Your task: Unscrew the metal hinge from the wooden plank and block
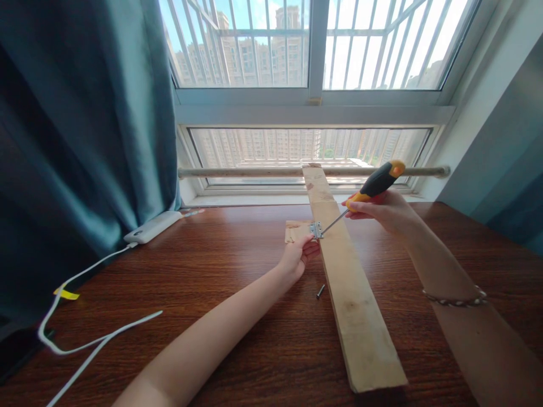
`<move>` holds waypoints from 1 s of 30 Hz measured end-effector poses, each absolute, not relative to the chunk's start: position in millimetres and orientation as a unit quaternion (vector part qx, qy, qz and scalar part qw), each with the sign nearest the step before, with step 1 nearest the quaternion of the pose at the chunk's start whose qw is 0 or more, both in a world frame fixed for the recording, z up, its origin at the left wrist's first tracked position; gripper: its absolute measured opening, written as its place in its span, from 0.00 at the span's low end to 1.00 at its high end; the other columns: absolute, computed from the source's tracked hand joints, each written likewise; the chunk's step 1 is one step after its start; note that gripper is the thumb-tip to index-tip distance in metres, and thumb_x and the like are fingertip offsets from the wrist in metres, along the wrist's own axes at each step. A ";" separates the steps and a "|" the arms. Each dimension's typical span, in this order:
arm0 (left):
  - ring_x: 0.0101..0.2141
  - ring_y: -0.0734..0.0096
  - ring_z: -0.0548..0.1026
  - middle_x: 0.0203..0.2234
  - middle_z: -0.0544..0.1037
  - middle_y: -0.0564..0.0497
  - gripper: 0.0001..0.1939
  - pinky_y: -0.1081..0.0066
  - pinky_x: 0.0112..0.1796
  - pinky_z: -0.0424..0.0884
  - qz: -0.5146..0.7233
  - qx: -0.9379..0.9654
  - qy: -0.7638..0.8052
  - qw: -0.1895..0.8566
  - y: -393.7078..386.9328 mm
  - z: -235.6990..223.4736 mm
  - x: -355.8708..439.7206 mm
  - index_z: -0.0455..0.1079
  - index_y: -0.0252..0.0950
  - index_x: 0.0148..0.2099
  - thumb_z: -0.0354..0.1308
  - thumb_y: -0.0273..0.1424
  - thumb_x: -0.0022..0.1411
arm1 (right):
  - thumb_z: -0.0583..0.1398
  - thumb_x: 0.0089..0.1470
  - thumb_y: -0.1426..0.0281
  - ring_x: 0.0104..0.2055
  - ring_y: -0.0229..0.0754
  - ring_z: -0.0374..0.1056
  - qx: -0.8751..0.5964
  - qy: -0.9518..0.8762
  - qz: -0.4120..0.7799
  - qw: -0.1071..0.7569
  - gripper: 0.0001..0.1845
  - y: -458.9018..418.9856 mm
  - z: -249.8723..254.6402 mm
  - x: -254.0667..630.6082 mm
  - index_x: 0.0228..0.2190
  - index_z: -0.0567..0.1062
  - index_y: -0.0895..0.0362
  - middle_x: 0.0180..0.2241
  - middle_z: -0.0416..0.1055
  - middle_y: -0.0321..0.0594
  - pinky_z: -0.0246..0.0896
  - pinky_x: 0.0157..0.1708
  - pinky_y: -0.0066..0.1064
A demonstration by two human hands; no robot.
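Note:
A long wooden plank lies across the brown table, its far end resting on a rail by the window. A small wooden block sits against its left side, joined by a small metal hinge. My right hand grips a black, yellow and orange screwdriver, whose tip rests on the hinge. My left hand is closed, pinching at the hinge and block edge. A loose dark screw lies on the table just below my left hand.
A white power bank with a white cable lies at the left by a teal curtain. A metal rail runs along the window sill. Another curtain hangs at the right.

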State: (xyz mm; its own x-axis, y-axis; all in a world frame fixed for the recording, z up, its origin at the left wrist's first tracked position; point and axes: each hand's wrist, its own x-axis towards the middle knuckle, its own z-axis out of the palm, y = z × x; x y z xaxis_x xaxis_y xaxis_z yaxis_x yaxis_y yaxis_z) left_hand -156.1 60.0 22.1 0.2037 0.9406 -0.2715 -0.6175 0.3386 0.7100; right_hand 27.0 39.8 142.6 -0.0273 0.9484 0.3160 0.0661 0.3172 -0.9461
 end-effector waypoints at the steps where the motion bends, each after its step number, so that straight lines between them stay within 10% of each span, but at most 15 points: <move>1: 0.25 0.70 0.75 0.24 0.78 0.45 0.03 0.68 0.35 0.72 0.526 0.233 0.350 0.740 59.9 22.4 -156.1 0.72 0.29 0.32 0.59 0.23 0.51 | 0.69 0.36 0.68 0.25 0.38 0.71 -0.437 -0.602 0.387 0.545 0.11 39.1 143.2 26.1 0.25 0.76 0.61 0.27 0.74 0.41 0.71 0.27 0.32; 14: 0.26 0.69 0.76 0.24 0.78 0.45 0.05 0.69 0.35 0.72 0.525 0.236 0.349 0.739 60.9 19.0 -156.3 0.72 0.29 0.32 0.61 0.25 0.50 | 0.68 0.37 0.65 0.11 0.29 0.53 -0.474 -0.580 0.304 0.589 0.13 28.0 139.4 3.2 0.23 0.72 0.58 0.14 0.65 0.31 0.48 0.08 0.21; 20: 0.25 0.69 0.76 0.23 0.78 0.46 0.03 0.68 0.36 0.72 0.527 0.225 0.350 0.741 61.9 17.2 -156.6 0.71 0.29 0.32 0.59 0.23 0.52 | 0.69 0.35 0.70 0.20 0.36 0.69 -0.475 -0.458 0.347 0.666 0.11 34.4 141.9 7.1 0.23 0.73 0.60 0.23 0.72 0.39 0.69 0.18 0.25; 30: 0.28 0.68 0.76 0.26 0.78 0.44 0.05 0.68 0.36 0.72 0.526 0.238 0.341 0.741 62.2 16.1 -156.3 0.72 0.29 0.33 0.61 0.24 0.51 | 0.68 0.40 0.71 0.21 0.38 0.71 -0.458 -0.520 0.359 0.625 0.07 37.0 136.6 8.2 0.22 0.74 0.57 0.26 0.73 0.41 0.73 0.23 0.30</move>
